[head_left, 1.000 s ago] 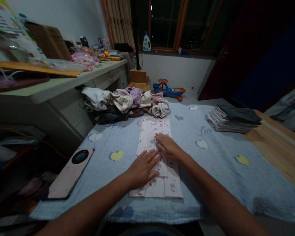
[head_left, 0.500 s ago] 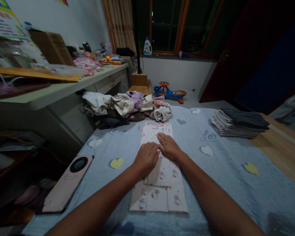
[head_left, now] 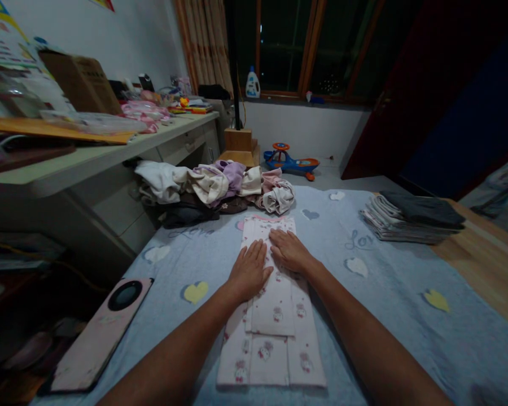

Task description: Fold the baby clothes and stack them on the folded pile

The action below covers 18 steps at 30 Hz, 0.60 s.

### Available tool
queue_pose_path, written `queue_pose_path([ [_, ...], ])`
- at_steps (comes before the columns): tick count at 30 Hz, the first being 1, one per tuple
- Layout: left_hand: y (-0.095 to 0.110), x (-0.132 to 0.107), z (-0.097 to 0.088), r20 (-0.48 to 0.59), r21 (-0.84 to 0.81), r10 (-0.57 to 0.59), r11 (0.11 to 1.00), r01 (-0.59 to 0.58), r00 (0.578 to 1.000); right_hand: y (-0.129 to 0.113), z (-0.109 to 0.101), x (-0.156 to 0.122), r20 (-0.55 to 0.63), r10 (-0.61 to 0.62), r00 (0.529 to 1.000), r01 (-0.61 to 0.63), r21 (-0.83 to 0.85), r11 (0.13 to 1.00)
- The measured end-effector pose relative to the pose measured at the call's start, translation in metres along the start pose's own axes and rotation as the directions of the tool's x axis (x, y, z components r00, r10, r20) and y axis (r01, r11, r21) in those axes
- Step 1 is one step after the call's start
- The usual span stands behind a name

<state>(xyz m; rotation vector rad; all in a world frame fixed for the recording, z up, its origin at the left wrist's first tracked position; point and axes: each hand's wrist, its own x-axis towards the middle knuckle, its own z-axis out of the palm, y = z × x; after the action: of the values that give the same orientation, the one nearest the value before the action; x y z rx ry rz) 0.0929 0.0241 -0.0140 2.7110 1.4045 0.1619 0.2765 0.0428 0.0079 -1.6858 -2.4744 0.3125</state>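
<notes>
A pale pink garment [head_left: 271,316] with a small cartoon print lies folded into a long strip on the blue bedspread [head_left: 364,316]. Its sides are turned inward, and a narrower folded layer rests along the middle. Flat on the left side of the upper part is my left hand [head_left: 250,272], fingers stretched out and thumb apart. My right hand [head_left: 291,251] presses flat on the upper right side, fingers extended. The two hands are close together with a narrow gap between them. Neither one grips the cloth.
Crumpled clothes [head_left: 211,183] are heaped at the bed's far left edge. A stack of folded clothes [head_left: 410,217] sits at the right, by a wooden surface [head_left: 491,259]. A pink phone [head_left: 101,332] lies on the left. Beyond are a cluttered desk [head_left: 186,127] and a ride-on toy [head_left: 292,160].
My left hand has opened from a curled shape to flat, spread fingers on the garment. My right hand stays nearly in place. The view has shifted slightly.
</notes>
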Motion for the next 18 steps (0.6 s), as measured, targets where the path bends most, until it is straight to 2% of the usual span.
queue_pose_path([
  [5, 0.000, 0.002, 0.001, 0.001, 0.004, 0.001, 1.000, -0.001, 1.000, -0.001, 0.006, 0.006, -0.002, -0.047, 0.999, 0.047, 0.023, 0.999],
  [12, 0.000, 0.000, -0.002, 0.035, -0.013, 0.001, 1.000, -0.001, 0.999, 0.017, 0.011, 0.011, -0.024, 0.039, 0.999, -0.039, 0.001, 0.999],
  [18, 0.004, 0.010, -0.015, -0.053, 0.005, 0.010, 1.000, -0.010, 0.999, 0.024, 0.015, 0.011, -0.132, 0.119, 0.984, -0.122, -0.021, 0.992],
])
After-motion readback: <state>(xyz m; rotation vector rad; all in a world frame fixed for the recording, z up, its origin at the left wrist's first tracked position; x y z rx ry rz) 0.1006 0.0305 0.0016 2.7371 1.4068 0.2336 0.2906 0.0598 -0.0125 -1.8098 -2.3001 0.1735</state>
